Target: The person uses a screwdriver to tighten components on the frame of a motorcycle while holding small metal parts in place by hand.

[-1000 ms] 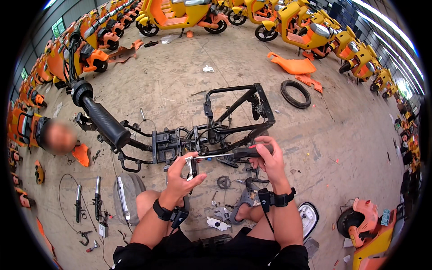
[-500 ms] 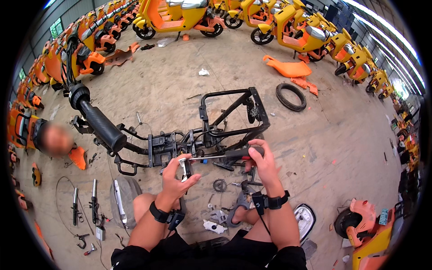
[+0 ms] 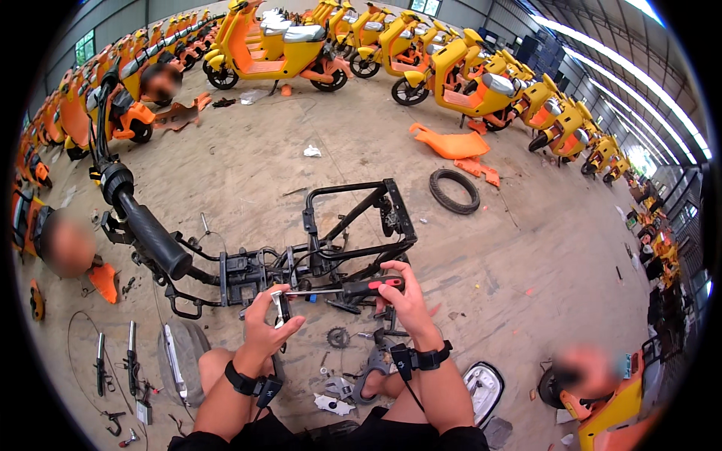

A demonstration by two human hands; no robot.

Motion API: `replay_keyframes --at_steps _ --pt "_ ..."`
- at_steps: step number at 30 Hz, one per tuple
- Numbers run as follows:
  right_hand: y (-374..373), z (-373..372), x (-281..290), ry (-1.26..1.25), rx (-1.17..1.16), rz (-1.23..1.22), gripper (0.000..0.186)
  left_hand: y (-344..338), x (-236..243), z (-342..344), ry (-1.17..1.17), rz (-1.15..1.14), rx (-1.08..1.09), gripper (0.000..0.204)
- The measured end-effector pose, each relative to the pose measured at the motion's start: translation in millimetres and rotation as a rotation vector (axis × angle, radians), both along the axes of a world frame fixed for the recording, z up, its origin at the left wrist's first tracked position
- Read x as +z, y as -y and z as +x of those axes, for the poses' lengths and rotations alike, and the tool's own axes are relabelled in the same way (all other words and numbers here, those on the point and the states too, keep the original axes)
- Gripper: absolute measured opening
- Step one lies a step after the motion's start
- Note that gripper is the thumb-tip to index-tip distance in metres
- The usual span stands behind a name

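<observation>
My left hand (image 3: 261, 328) pinches a small silver-and-black metal part (image 3: 281, 310) between thumb and fingers. In my right hand (image 3: 410, 307) is a screwdriver (image 3: 366, 289) with a black and red handle. Its shaft points left and the tip meets the upper end of the small part; the exact contact point is too small to make out. Just beyond both hands lies a bare black scooter frame (image 3: 359, 254), with its handlebar grip (image 3: 156, 239) at the left.
On the floor near me are a gear (image 3: 338, 337), a white metal plate (image 3: 333, 404), two shock absorbers (image 3: 101, 364) and a grey seat-like piece (image 3: 184, 349). Farther off lie a tyre (image 3: 454, 191) and an orange panel (image 3: 448, 143). Rows of yellow scooters (image 3: 289, 56) stand behind.
The view has shifted, so the frame and floor items sit farther left and mostly lower. Both hands keep their hold, the screwdriver still against the small part.
</observation>
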State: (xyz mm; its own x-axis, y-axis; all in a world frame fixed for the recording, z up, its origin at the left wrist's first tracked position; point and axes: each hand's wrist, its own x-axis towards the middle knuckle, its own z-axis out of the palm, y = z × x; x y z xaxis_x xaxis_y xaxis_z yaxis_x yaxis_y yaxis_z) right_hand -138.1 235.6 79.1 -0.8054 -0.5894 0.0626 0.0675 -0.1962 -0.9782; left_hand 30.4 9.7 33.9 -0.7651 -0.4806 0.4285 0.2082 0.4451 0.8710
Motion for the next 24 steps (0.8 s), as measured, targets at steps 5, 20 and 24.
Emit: replay_keyframes --at_steps 5,20,24 --pt "0.5 -4.1 -0.6 0.089 -0.037 0.107 0.032 -0.7 4.2 -0.6 -0.002 -0.06 -0.025 0.059" --pt "4.1 -4.6 0.7 0.13 -0.143 0.263 0.029 -8.4 0.6 -7.3 0.012 0.195 -0.09 0.065" --pt "2.7 -7.0 0.3 0.196 -0.12 0.311 0.035 -9.1 5.3 -7.5 0.012 0.151 -0.068 0.069"
